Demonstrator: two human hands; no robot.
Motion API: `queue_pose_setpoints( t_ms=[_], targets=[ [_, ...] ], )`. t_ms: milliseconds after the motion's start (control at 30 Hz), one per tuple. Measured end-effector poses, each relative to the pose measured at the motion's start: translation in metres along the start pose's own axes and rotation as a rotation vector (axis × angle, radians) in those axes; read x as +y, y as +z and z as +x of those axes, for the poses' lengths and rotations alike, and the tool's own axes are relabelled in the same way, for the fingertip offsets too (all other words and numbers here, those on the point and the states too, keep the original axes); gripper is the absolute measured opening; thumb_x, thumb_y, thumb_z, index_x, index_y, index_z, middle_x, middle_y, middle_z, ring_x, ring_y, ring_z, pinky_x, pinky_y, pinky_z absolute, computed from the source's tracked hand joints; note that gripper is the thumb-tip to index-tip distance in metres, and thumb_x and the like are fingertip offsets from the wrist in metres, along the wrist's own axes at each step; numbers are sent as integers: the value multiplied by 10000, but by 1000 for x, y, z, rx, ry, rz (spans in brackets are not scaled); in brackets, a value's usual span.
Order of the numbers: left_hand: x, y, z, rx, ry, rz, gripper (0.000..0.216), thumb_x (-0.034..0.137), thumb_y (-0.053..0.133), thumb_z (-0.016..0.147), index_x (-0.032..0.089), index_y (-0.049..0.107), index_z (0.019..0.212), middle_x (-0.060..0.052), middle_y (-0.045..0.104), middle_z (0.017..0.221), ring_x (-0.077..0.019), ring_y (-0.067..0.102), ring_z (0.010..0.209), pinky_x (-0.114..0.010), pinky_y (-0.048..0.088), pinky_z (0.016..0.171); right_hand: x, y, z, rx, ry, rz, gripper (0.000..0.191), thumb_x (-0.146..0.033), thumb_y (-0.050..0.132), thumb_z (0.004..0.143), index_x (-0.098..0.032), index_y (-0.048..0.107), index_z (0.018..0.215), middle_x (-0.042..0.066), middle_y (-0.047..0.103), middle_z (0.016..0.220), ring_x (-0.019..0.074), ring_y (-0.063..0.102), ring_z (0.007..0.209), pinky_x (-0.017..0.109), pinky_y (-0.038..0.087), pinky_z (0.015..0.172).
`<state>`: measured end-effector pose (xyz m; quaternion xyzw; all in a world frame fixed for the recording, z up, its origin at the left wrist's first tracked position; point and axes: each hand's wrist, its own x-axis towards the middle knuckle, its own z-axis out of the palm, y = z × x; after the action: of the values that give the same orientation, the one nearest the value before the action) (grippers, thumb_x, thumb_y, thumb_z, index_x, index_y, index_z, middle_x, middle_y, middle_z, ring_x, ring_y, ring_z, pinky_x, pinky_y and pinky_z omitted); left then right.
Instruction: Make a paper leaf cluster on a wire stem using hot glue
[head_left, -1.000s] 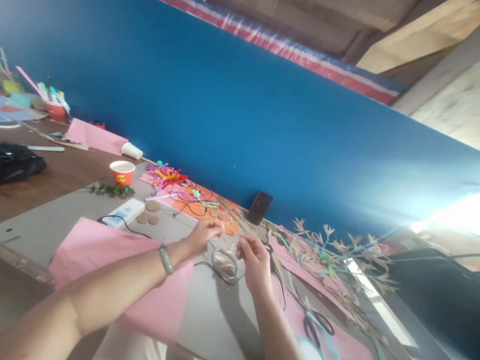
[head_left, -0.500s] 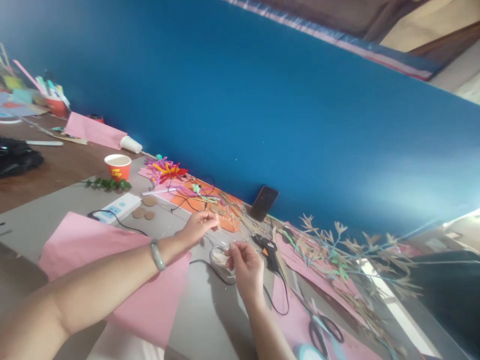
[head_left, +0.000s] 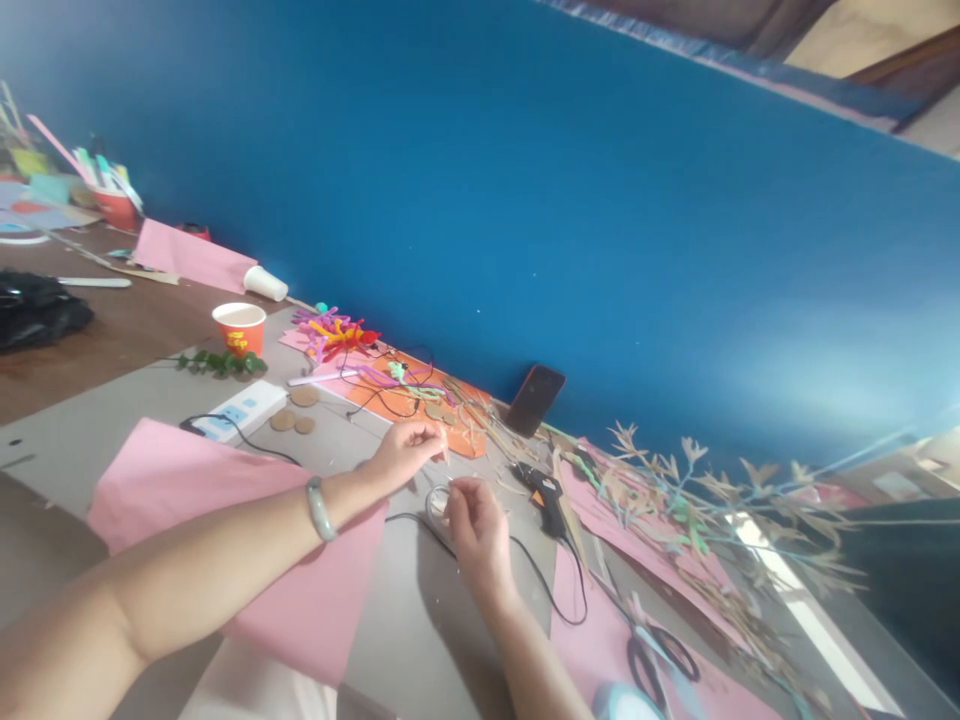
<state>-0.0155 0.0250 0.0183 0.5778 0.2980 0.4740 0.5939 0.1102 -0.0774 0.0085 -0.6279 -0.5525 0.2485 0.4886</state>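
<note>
My left hand [head_left: 411, 452], with a pale green bangle [head_left: 320, 510] on its wrist, is raised over the grey table, its thumb and fingertips pinched together. A thin pale bit shows at those tips, too small to name. Just below and to the right, my right hand [head_left: 478, 530] is also closed in a pinch; what it holds, if anything, I cannot make out. The two hands' fingertips are close together. Partly hidden behind the right fingers is a pale ring-shaped thing [head_left: 433, 503]. A black glue gun [head_left: 551, 497] lies right of my hands.
Pink paper [head_left: 315, 600] lies under my left forearm. Scissors [head_left: 651, 655] and a tape roll [head_left: 626, 703] are at lower right, below dry leafy stems [head_left: 690, 500]. A phone [head_left: 535, 400] leans on the blue wall [head_left: 487, 200]. A paper cup [head_left: 244, 338] stands beside a power strip [head_left: 244, 408].
My right hand has moved left and slightly up, so its fingertips are nearer my left hand's. The left hand keeps its pinch. The view has shifted slightly.
</note>
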Motion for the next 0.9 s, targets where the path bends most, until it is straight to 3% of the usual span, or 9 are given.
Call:
queue_pose_setpoints(
  t_ms=[200, 467, 900],
  targets=[
    [3, 1, -2, 5, -2, 11, 170, 219, 599, 736, 154, 627, 582, -13, 627, 591, -140, 589, 628, -240, 475, 641, -3, 5, 0, 29, 122, 159, 241, -434, 553, 845, -196, 559, 877, -9, 627, 650, 100, 469, 426, 217, 383, 418],
    [3, 1, -2, 2, -8, -3, 164, 208, 599, 729, 153, 624, 576, -10, 627, 583, -137, 597, 623, -240, 474, 642, 1, 5, 2, 35, 64, 177, 175, -363, 519, 881, -191, 546, 880, 25, 666, 723, 97, 513, 453, 213, 416, 436],
    [2, 2, -3, 0, -33, -14, 176, 245, 620, 740, 151, 641, 594, -20, 646, 600, -143, 610, 635, -249, 478, 664, 7, 7, 6, 61, 91, 189, 236, -421, 548, 853, -186, 546, 868, 23, 669, 669, 91, 495, 409, 205, 416, 399]
  ],
)
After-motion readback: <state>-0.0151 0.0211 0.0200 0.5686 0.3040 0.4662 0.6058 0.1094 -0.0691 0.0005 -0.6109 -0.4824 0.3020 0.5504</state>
